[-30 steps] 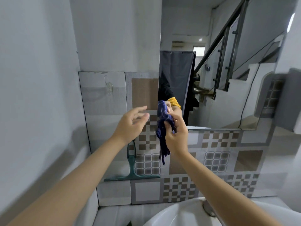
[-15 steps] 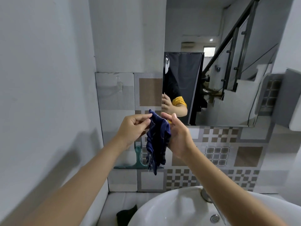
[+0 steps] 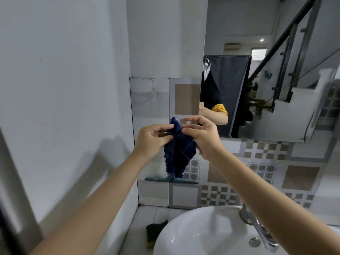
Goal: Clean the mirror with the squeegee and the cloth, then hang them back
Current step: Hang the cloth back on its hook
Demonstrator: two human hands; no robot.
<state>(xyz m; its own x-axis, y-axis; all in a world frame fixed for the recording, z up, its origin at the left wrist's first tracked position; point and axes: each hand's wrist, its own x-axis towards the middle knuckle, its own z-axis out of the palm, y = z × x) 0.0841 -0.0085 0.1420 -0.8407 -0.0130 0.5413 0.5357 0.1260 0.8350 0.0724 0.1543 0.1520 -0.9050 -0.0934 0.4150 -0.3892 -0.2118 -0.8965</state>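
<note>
Both hands hold the dark blue cloth [image 3: 179, 150] at chest height, in front of the tiled wall. Left hand [image 3: 151, 139] pinches its top edge between thumb and fingers; right hand [image 3: 202, 137] pinches the same edge, upper fingers lifted. Squeegee [image 3: 172, 179] hangs at 6 o'clock of the cloth, clear hook [image 3: 154, 91] at 11 o'clock. Judgement — find a loop or corner first, then lift onto the hook.

A home bathroom — white basin [image 3: 193, 227] with chrome tap [image 3: 257, 229], wall mirror [image 3: 276, 43], patterned tiles [image 3: 266, 153].
</note>
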